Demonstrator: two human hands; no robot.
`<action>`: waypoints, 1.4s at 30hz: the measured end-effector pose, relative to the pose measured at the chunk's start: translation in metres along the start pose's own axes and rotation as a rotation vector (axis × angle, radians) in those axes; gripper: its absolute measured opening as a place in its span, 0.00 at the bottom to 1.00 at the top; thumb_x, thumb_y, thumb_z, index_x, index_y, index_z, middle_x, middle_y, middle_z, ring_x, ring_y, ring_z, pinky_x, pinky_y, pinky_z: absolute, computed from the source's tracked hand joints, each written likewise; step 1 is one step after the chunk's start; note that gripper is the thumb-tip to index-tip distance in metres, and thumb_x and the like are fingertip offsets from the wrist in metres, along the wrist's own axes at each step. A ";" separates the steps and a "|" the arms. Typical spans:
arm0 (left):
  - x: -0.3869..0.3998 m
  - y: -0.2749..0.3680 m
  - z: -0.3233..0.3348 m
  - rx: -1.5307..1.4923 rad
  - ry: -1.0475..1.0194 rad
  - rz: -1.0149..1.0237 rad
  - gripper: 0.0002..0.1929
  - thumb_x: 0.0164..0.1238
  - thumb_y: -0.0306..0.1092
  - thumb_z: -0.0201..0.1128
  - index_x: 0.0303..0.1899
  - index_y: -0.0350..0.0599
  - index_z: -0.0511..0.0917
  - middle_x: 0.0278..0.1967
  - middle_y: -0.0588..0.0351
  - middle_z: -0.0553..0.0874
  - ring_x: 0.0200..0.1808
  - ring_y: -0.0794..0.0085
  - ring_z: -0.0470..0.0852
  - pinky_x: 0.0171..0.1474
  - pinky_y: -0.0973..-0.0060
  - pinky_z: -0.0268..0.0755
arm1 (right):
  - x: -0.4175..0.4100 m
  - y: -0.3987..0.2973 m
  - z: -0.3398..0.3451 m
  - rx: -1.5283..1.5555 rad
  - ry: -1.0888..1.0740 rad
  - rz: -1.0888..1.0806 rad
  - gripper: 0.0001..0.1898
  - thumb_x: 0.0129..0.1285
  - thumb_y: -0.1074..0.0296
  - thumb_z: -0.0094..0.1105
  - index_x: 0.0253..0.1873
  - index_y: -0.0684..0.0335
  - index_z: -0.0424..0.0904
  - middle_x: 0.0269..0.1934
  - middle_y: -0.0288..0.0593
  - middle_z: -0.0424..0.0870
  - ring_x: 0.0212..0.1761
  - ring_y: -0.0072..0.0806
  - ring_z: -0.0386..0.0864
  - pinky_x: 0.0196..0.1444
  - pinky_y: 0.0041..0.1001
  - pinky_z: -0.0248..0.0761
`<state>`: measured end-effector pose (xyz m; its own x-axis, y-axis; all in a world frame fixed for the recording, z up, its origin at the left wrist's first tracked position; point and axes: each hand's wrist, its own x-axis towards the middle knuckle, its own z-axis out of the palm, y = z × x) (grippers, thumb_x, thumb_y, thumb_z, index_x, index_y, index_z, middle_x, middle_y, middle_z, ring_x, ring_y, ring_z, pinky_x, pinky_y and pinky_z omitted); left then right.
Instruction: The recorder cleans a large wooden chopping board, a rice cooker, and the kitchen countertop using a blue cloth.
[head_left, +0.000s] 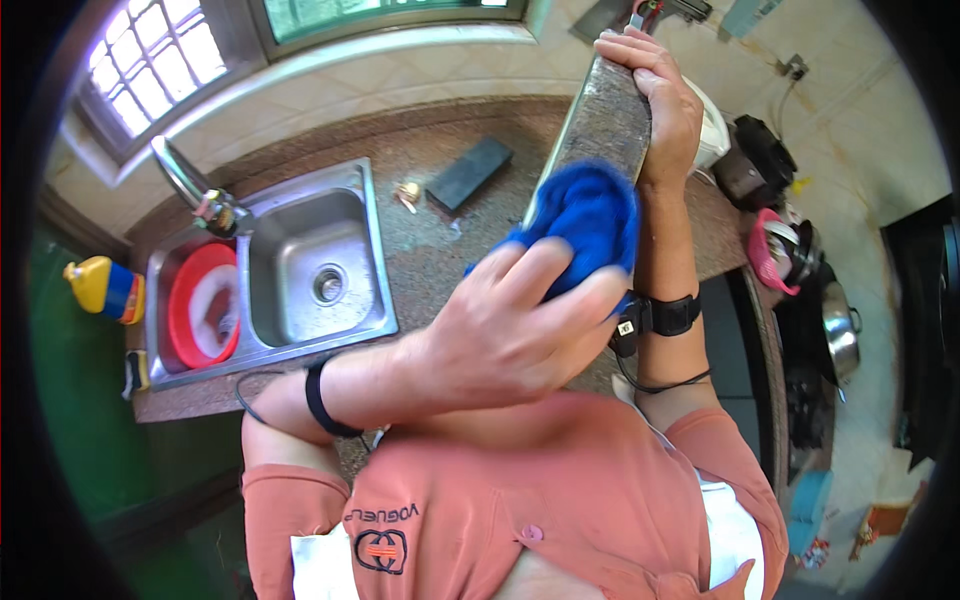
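Observation:
My left hand clutches a bunched blue cloth, pressed against a long dark mottled board. The cloth and fingers are a little blurred. At the far upper end, my right hand grips the board's top and right edge, fingers bent over it. The board slants up and away above the countertop; its lower part is hidden behind the cloth and my left hand.
A dark rectangular block and a small pale object lie on the stone countertop. Left is a steel double sink, a red basin with sudsy water, and a yellow bottle. A pink basket stands right.

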<state>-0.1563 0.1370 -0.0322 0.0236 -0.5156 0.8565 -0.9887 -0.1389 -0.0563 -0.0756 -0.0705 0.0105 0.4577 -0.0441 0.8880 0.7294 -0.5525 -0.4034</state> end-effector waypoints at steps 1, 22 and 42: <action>-0.008 0.009 -0.005 -0.034 -0.056 -0.027 0.13 0.35 0.30 0.66 0.31 0.49 0.83 0.41 0.60 0.79 0.35 0.63 0.72 0.29 0.72 0.68 | -0.001 0.001 -0.001 0.036 0.021 -0.007 0.17 0.57 0.72 0.40 0.39 0.66 0.84 0.44 0.44 0.83 0.58 0.37 0.70 0.64 0.32 0.56; 0.054 -0.017 0.014 0.197 0.024 -0.235 0.13 0.40 0.22 0.59 0.32 0.49 0.80 0.41 0.53 0.79 0.41 0.55 0.76 0.45 0.63 0.70 | -0.014 0.014 0.001 -0.141 0.233 -0.094 0.16 0.59 0.69 0.39 0.37 0.56 0.83 0.40 0.36 0.83 0.53 0.32 0.73 0.66 0.40 0.49; -0.165 0.118 0.030 -1.197 0.934 -1.697 0.19 0.68 0.30 0.53 0.58 0.35 0.68 0.52 0.47 0.79 0.54 0.66 0.79 0.59 0.67 0.70 | -0.025 0.033 -0.016 -0.073 0.112 -0.179 0.23 0.74 0.59 0.32 0.61 0.71 0.68 0.62 0.51 0.68 0.69 0.39 0.58 0.71 0.31 0.46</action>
<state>-0.2727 0.1801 -0.1959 0.9570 -0.0544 -0.2851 0.2386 0.7066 0.6662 -0.0706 -0.1012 -0.0213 0.2619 -0.0298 0.9646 0.7536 -0.6182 -0.2237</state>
